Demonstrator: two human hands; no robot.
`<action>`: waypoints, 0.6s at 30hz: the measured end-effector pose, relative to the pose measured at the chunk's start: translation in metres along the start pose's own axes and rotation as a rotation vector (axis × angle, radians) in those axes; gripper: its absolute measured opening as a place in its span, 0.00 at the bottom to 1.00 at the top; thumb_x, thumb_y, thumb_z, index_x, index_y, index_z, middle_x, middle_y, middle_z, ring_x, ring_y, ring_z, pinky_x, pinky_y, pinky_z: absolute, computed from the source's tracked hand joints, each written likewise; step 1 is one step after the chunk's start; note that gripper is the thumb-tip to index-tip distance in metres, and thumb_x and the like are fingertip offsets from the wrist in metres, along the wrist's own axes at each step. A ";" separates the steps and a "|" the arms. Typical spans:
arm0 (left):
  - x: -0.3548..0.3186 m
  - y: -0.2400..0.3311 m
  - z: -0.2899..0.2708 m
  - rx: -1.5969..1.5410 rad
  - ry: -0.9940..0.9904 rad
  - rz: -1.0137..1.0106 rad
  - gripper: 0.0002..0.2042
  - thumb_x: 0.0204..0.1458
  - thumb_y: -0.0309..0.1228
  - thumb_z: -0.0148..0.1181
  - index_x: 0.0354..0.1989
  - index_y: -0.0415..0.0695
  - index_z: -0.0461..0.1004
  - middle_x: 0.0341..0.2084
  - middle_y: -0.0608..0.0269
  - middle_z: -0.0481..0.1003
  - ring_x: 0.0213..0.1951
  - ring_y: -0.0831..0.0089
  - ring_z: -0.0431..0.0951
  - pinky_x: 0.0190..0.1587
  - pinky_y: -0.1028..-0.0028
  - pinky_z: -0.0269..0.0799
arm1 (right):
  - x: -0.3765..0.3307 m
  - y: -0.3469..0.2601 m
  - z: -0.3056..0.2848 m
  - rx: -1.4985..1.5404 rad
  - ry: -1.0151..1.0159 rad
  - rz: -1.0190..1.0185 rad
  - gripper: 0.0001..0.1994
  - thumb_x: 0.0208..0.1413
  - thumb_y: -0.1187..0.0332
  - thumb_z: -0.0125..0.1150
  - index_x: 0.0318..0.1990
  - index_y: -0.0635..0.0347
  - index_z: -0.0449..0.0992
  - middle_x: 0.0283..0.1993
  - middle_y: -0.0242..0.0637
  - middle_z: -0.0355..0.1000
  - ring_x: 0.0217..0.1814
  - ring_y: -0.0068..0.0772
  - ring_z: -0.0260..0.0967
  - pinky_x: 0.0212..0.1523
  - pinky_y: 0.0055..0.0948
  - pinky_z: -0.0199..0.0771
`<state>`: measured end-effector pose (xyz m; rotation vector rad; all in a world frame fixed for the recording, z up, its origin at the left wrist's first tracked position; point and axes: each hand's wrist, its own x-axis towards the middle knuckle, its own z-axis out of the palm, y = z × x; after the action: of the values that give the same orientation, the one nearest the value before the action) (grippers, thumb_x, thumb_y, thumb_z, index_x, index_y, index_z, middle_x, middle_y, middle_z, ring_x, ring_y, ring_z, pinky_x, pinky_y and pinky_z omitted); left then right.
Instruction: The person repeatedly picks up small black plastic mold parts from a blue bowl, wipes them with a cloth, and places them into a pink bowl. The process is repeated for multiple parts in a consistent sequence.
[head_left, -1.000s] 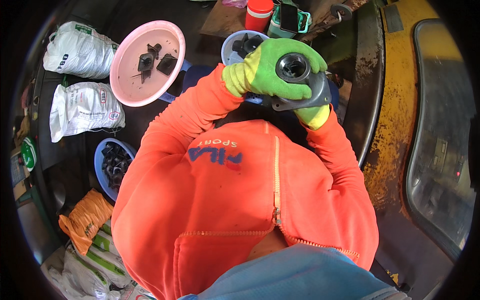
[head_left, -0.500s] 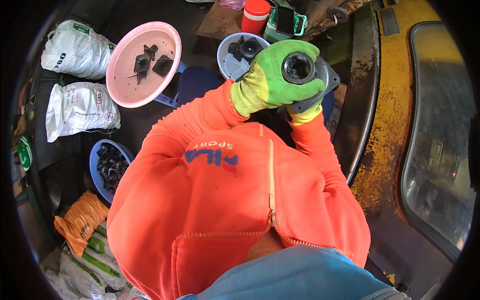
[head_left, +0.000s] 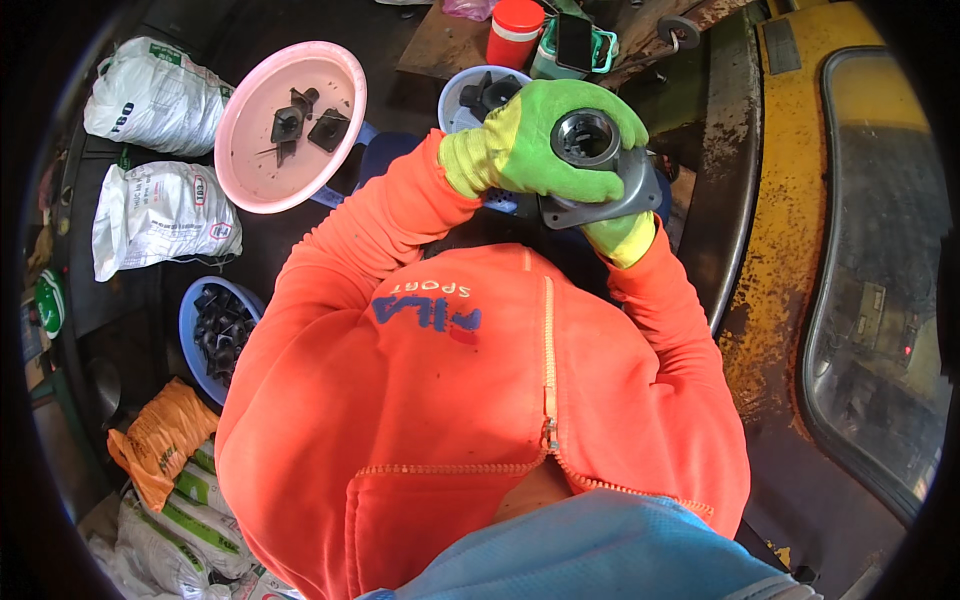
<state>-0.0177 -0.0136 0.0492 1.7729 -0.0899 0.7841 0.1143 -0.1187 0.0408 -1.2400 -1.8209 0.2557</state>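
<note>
Both my hands, in green and yellow work gloves, are around a dark grey flanged part (head_left: 641, 180) held up in front of my chest. The part has a squarish plate with corner holes and a round hollow collar, whose opening faces up. My left hand (head_left: 545, 140) wraps its fingers about the collar from above. Beneath the plate is my right hand (head_left: 624, 236); mostly the yellow cuff shows, and its fingers are hidden by the part and the left glove.
Left of my arms, a pink basin (head_left: 236, 150) holds several black pieces. Behind my left hand stands a pale blue basket (head_left: 452, 112) with black parts. A blue tub (head_left: 190, 335) of black parts and white sacks (head_left: 165, 215) lie left. A rusty yellow machine panel (head_left: 775, 250) rises right.
Both hands have drawn the flanged part slightly left and nearer to me. The part has turned, so its plate and collar sit at a different angle.
</note>
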 end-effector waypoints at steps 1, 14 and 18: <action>0.000 -0.001 -0.003 -0.061 -0.057 0.013 0.20 0.38 0.27 0.73 0.42 0.40 0.75 0.45 0.54 0.79 0.46 0.63 0.79 0.50 0.66 0.74 | -0.003 -0.003 0.000 0.106 -0.012 0.072 0.26 0.36 0.60 0.76 0.46 0.59 0.77 0.43 0.38 0.77 0.45 0.40 0.75 0.44 0.36 0.76; 0.003 -0.024 -0.011 -0.543 -0.613 0.028 0.24 0.30 0.32 0.75 0.41 0.39 0.79 0.41 0.55 0.81 0.50 0.60 0.77 0.57 0.61 0.69 | -0.015 -0.011 0.025 0.095 -0.028 -0.067 0.26 0.41 0.61 0.76 0.48 0.62 0.76 0.45 0.39 0.76 0.46 0.36 0.75 0.47 0.35 0.75; 0.026 -0.008 -0.029 -0.099 -0.512 0.114 0.31 0.34 0.36 0.74 0.51 0.38 0.75 0.56 0.50 0.73 0.57 0.55 0.72 0.60 0.60 0.65 | 0.000 0.001 0.014 -0.177 0.066 -0.197 0.26 0.42 0.62 0.75 0.49 0.63 0.75 0.45 0.39 0.76 0.46 0.36 0.75 0.48 0.34 0.75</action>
<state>-0.0076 0.0228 0.0607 1.8469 -0.5639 0.3807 0.1040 -0.1142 0.0320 -1.1631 -1.9239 -0.0569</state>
